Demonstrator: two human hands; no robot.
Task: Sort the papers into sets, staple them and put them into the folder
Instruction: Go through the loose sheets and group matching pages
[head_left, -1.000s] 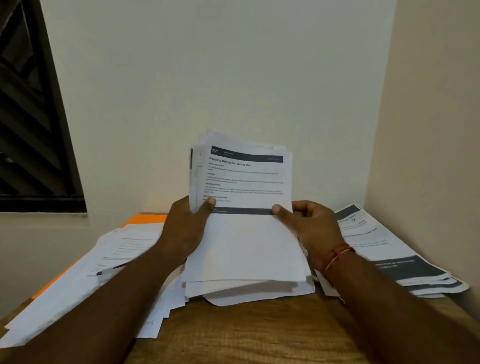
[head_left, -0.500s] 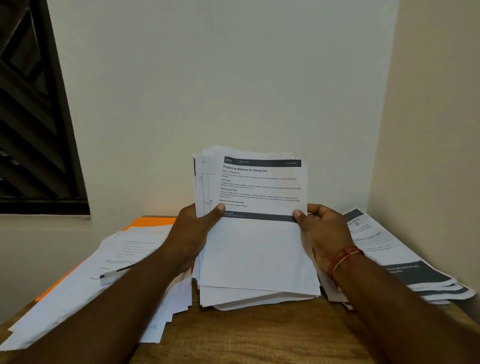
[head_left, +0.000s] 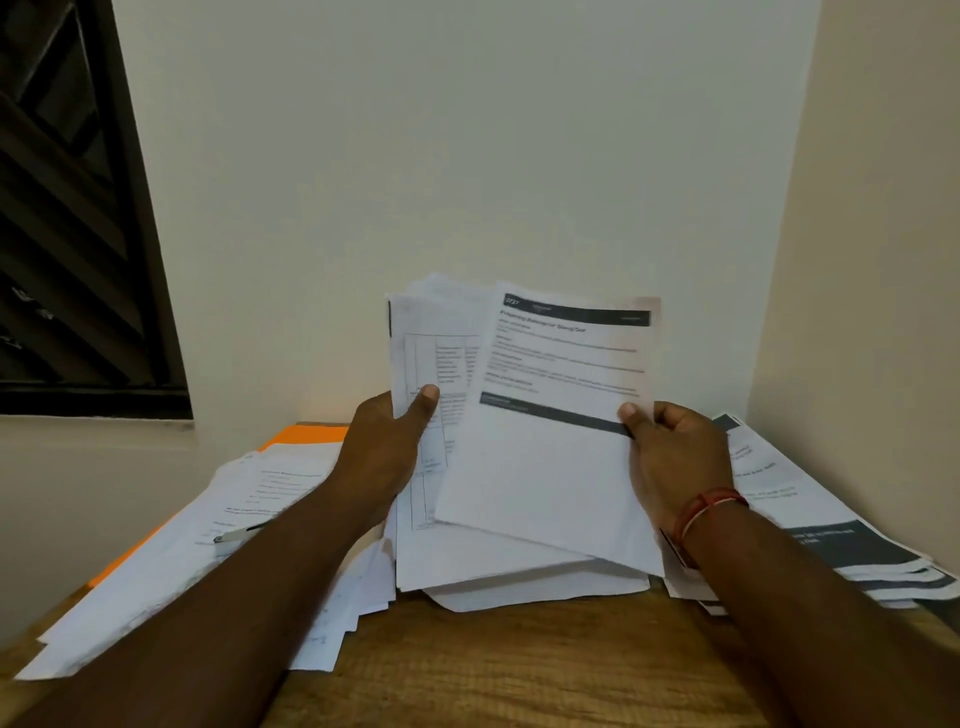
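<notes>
My left hand grips an upright stack of white papers by its left edge, thumb on the front. My right hand pinches the top sheet, a page with dark header and footer bars, and holds it tilted to the right, partly off the stack. An orange folder lies at the back left under spread sheets. A silver stapler rests on those sheets. A sorted pile with dark bars lies at the right.
The wooden table stands in a corner, with a wall behind and another close on the right. A dark louvred window is at the left. Loose sheets hang under my left forearm.
My right hand has drawn the top sheet to the right and tilted it, uncovering a table-printed page beneath. The left hand still holds the stack.
</notes>
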